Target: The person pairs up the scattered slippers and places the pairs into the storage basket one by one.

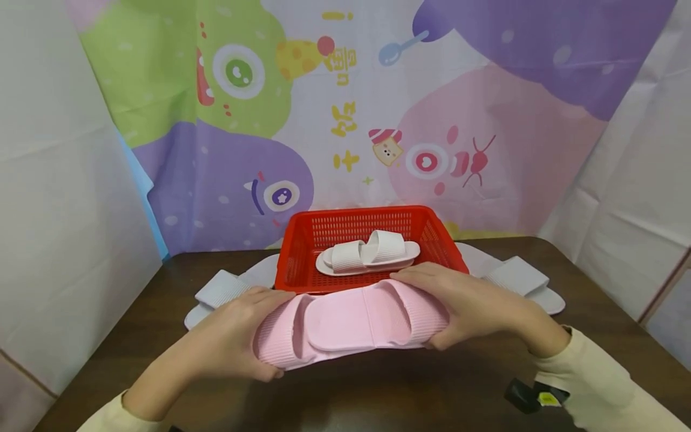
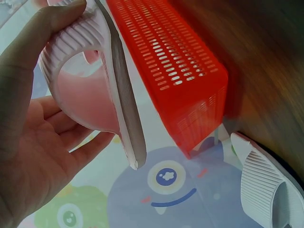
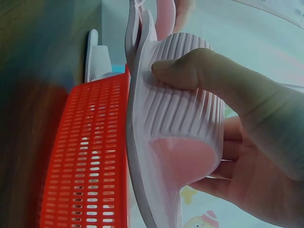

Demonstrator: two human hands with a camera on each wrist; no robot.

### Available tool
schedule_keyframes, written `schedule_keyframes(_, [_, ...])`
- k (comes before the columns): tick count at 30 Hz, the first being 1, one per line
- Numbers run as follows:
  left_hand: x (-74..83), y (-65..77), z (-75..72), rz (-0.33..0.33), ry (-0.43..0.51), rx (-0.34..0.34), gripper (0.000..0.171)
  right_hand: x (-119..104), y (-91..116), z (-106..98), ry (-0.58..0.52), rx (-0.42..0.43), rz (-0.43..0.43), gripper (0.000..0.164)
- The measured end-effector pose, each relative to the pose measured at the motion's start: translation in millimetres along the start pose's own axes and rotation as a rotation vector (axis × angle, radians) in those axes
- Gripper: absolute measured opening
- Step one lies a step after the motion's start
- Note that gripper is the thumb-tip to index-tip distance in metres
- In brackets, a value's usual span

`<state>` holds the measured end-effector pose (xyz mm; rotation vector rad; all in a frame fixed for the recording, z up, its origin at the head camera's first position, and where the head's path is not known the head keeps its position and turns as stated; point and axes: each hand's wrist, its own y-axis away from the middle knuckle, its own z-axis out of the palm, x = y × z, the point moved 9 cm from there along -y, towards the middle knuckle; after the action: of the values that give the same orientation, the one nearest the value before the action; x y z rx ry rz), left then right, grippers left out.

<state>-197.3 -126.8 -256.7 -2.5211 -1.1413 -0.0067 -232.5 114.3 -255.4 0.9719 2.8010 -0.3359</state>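
Observation:
A pair of pink slippers (image 1: pixel 340 321) is held up in front of the red basket, one overlapping the other at the middle, with the ribbed straps at the outer ends. My left hand (image 1: pixel 237 330) grips the left end, thumb and fingers about the ribbed strap (image 2: pixel 78 40). At the other end, my right hand (image 1: pixel 464 300) holds the second slipper, its thumb lying on the ribbed strap (image 3: pixel 178 104). Behind them, the red basket (image 1: pixel 288 264) contains a pair of white slippers (image 1: pixel 385 249), laid overlapping with straps upward.
White slippers (image 1: pixel 221 291) lie on the dark wooden table (image 1: pixel 345 396) left of the basket, partly behind my left hand. More white slippers (image 1: pixel 518 276) lie to its right. A cartoon-printed cloth (image 1: pixel 351 120) hangs behind, with pale cloth on both sides.

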Motion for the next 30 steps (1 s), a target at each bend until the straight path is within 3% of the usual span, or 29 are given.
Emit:
schedule_keyframes(21, [0.8, -2.5, 3.9, -0.048, 0.000, -0.027, 0.091, -1.0, -1.5, 3.2, -0.016, -0.010, 0.020, 0.094])
schedule_keyframes(30, [2.4, -3.6, 5.3, -0.028, -0.010, -0.025, 0.090, -3.3, -2.5, 5.1, -0.014, -0.003, 0.005, 0.094])
